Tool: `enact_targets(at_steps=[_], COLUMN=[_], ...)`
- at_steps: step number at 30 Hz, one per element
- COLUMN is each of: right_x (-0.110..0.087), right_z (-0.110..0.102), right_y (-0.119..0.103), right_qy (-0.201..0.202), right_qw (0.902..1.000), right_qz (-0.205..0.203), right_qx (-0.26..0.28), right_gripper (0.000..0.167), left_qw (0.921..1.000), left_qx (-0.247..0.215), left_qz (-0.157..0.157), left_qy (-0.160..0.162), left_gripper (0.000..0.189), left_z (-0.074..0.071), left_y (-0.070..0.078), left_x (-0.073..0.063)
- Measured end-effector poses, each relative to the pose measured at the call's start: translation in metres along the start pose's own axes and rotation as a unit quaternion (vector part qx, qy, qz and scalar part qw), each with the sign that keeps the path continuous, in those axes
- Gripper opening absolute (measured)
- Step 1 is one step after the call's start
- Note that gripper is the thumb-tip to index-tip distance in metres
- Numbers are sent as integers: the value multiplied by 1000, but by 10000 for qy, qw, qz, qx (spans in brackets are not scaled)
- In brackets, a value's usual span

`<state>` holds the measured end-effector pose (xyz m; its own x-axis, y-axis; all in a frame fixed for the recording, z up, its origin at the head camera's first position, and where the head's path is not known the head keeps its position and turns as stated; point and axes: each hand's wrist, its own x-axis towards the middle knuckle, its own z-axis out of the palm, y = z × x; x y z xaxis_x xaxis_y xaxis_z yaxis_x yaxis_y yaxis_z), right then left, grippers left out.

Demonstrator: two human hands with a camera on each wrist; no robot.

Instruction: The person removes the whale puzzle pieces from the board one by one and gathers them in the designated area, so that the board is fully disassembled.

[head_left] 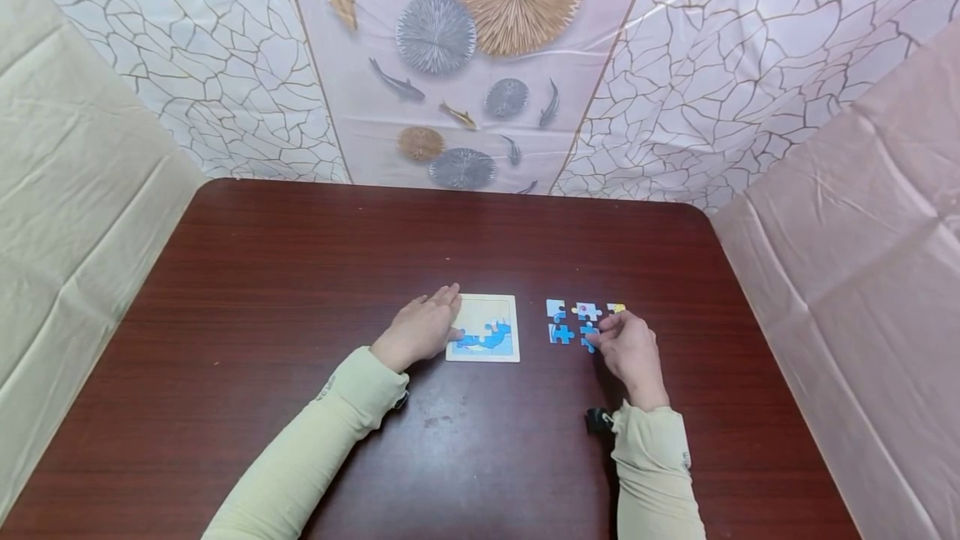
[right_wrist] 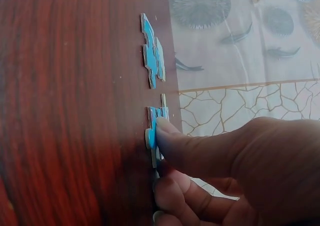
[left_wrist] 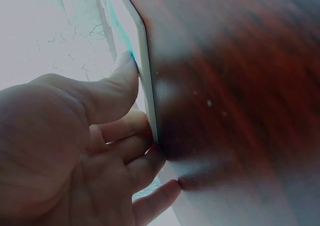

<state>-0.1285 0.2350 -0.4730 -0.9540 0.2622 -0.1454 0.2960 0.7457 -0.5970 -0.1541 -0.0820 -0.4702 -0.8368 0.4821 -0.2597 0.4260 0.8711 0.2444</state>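
Note:
A square puzzle board (head_left: 483, 327) with a pale rim lies flat on the table, showing part of a blue picture in its lower half. My left hand (head_left: 423, 325) rests at the board's left side, fingers nearly straight along the edge and thumb (left_wrist: 125, 78) on its top face. To the right, my right hand (head_left: 632, 350) pinches a blue jigsaw piece (head_left: 589, 338) at table level. The thumb (right_wrist: 172, 136) lies against that piece in the right wrist view; the other fingertips are partly hidden. Nearby lie a blue-and-white piece (head_left: 560, 334) and a piece with a pink spot (head_left: 587, 312).
A pale piece (head_left: 555, 309) lies at the upper left of the loose group, and a piece with yellow (head_left: 616, 307) is partly covered by the right hand. The dark red-brown table (head_left: 337, 248) meets patterned cloth (head_left: 465, 107) at its back edge.

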Motion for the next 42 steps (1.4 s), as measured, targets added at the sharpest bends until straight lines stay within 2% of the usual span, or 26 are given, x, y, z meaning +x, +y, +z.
enact_targets(at_steps=[7,13,16,22,26,30,35,38,42], right_x=[1,-6,-9,-15,-19,-21,-25,-27,-28], right_z=[2,3,4,5,5,13,37,49,59], right_y=[0,-5,-10,-16,-26,-44,-63,-69,-74], right_qy=[-1,209,315,440,665,571,19,-275,-414], right_qw=[10000,9962,9939,9939,9920,9833,9639,9526,9433], right_qz=[-3,-208,-342,-505,-951,-1686,-2570,-2854,-3018], right_qx=[-99,-825,-997,-871,-508,-384,-700,-1014,-1317], right_gripper=[22,12,10,8,9,16,30,36,40], left_qw=[10000,10000,10000,10000,10000,10000,10000,10000,10000], left_qx=[-65,-42,-49,-26,-14,-52,-75,-64,-16], left_qz=[3,6,13,32,46,35,18,29,26], left_qy=[3,7,18,1,1,22,-1,-11,9], left_gripper=[66,66,66,66,66,65,66,66,66], left_z=[1,0,0,1,2,1,1,2,1], left_y=[0,0,0,-1,-1,-1,-1,-1,-1], left_x=[-1,-1,-1,-2,-1,0,-2,-2,-2])
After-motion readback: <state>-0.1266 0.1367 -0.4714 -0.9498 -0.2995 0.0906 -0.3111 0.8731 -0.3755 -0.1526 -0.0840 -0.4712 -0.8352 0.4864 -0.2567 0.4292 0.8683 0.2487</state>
